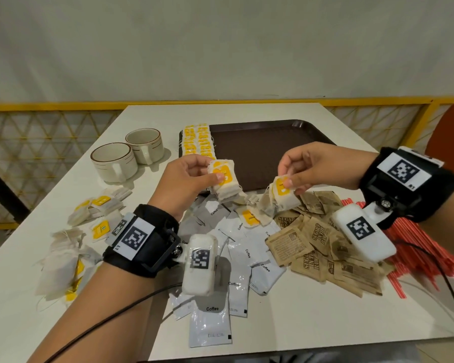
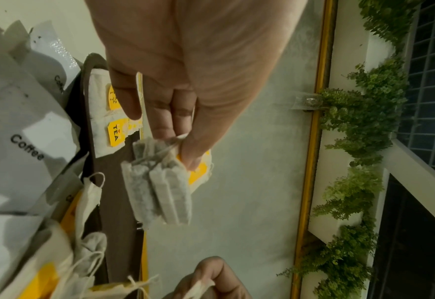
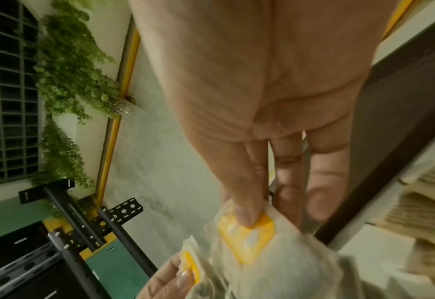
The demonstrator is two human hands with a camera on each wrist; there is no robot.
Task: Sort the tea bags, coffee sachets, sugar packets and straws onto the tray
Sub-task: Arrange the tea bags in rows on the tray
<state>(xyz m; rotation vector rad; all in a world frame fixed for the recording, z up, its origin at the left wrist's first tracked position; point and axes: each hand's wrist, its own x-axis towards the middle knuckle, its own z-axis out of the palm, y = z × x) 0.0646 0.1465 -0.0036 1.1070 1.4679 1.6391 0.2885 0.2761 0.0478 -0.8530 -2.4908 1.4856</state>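
Two hands at frame centre hold tea bags above the desk (image 1: 312, 318); left hand (image 1: 184, 183) pinches a stack of tea bags (image 1: 224, 183); right hand (image 1: 317, 166) pinches one tea bag (image 1: 283, 193); tray (image 1: 268, 150) behind.

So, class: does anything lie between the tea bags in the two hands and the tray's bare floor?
Nothing visible does. The left hand holds a stack of tea bags and the right hand holds one tea bag, both above the tray's near edge.
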